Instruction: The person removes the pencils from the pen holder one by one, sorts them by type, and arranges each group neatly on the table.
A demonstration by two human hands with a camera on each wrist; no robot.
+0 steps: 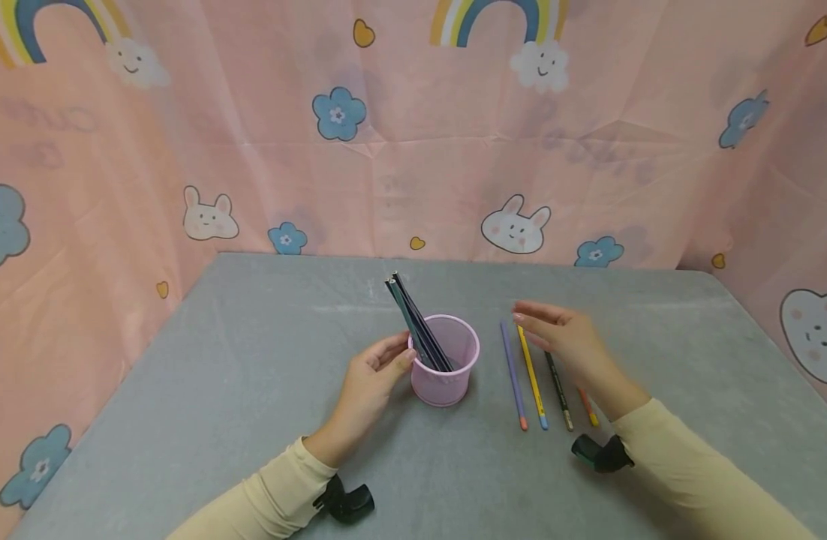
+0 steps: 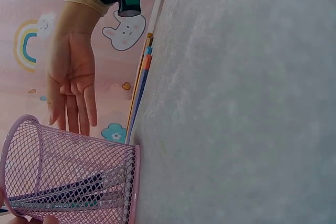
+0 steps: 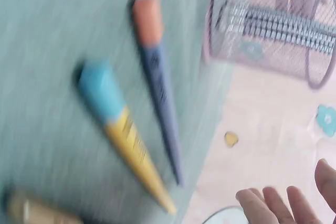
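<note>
Left hand (image 1: 365,386): grips the rim of a pink mesh cup (image 1: 442,388) on its left side, thumb in front. Cup stands upright on the grey table (image 1: 272,337), between the two hands. Inside it, a bundle of dark pencils (image 1: 419,324) leans left against the rim, upper ends well above it. Cannot tell whether the thumb touches them.

Right hand (image 1: 575,349): holds nothing; fingers extended, palm off the table, above a loose row of pencils right of the cup. Row, nearest the cup first: purple pencil (image 1: 513,375) with an orange-red end; yellow pencil (image 1: 532,379) with a blue end; dark pencil (image 1: 558,391); orange pencil (image 1: 587,406), partly hidden under the hand. All lie apart.

Both arms in pale yellow sleeves (image 1: 704,469), a black device (image 1: 349,504) at each wrist. Behind: pink cloth (image 1: 420,172) printed with rainbows, rabbits, blue flowers. Right wrist view somewhat blurred.
</note>
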